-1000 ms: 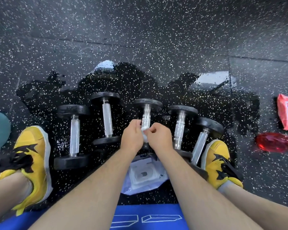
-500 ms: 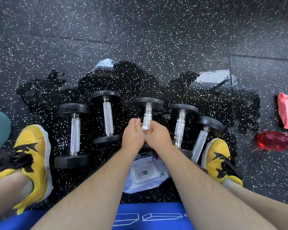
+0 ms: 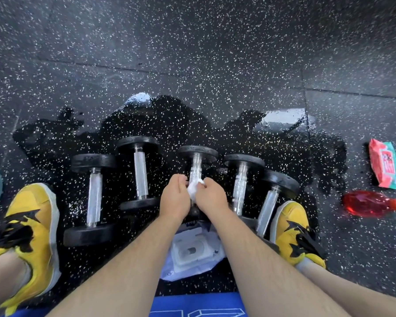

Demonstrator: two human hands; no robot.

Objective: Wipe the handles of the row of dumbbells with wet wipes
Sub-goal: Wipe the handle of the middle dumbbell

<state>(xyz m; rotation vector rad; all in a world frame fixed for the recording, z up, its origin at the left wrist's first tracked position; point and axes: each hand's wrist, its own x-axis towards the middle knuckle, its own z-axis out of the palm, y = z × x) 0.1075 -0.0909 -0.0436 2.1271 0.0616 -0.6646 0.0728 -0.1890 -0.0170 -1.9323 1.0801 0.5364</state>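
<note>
Five dumbbells (image 3: pixel 140 177) lie in a row on the speckled rubber floor (image 3: pixel 215 65). At the middle dumbbell's handle (image 3: pixel 196 167), the left hand (image 3: pixel 174 200) and right hand (image 3: pixel 212 199) together pinch a bunched white wet wipe (image 3: pixel 193 188), seemingly pressed to the metal. A white wipes pack (image 3: pixel 192 250) lies beneath the forearms.

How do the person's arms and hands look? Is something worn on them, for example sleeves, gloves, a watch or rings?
No sleeve shows on the left forearm or the right forearm; both are bare down to the picture's lower edge. The left hand and the right hand wear no gloves, and no watch, bracelet or ring is visible. Fine hair shows on the right forearm.
</note>
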